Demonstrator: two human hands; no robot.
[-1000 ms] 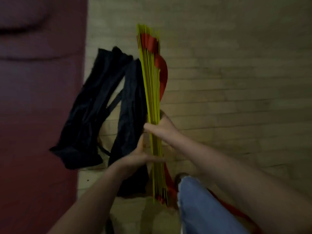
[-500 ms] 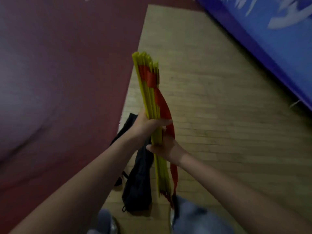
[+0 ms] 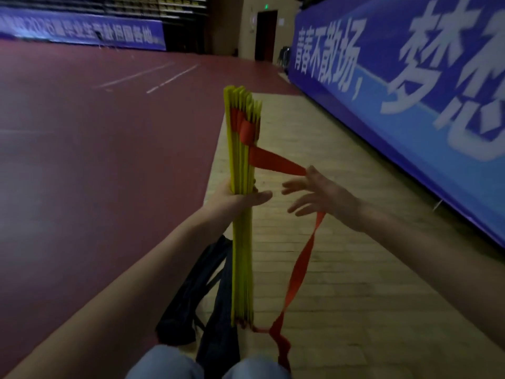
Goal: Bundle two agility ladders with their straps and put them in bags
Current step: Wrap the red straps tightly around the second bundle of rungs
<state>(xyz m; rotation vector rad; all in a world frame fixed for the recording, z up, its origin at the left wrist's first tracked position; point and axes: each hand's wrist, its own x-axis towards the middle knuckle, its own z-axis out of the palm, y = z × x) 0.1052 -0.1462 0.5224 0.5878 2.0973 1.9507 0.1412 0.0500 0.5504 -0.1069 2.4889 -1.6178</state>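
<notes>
A stack of yellow ladder rungs [image 3: 241, 242] stands upright in front of me, its lower end near the floor. My left hand [image 3: 240, 196] grips the stack around its middle. A red strap [image 3: 273, 160] runs from the top of the stack out to my right hand [image 3: 319, 195], passes through the hand and hangs down in a twisted loop [image 3: 297, 272] to the stack's lower end. My right hand pinches the strap with its other fingers spread. Two black bags [image 3: 202, 294] lie on the floor behind the stack.
I stand on a strip of pale wooden floor [image 3: 341, 283] beside a dark red court surface [image 3: 95, 160]. A long blue banner wall [image 3: 410, 105] runs along the right. My knees in blue jeans [image 3: 164, 362] show at the bottom edge.
My view has tilted up from the floor to the hall. My right hand left the stack and pulled the red strap out to the right. My left hand keeps its grip.
</notes>
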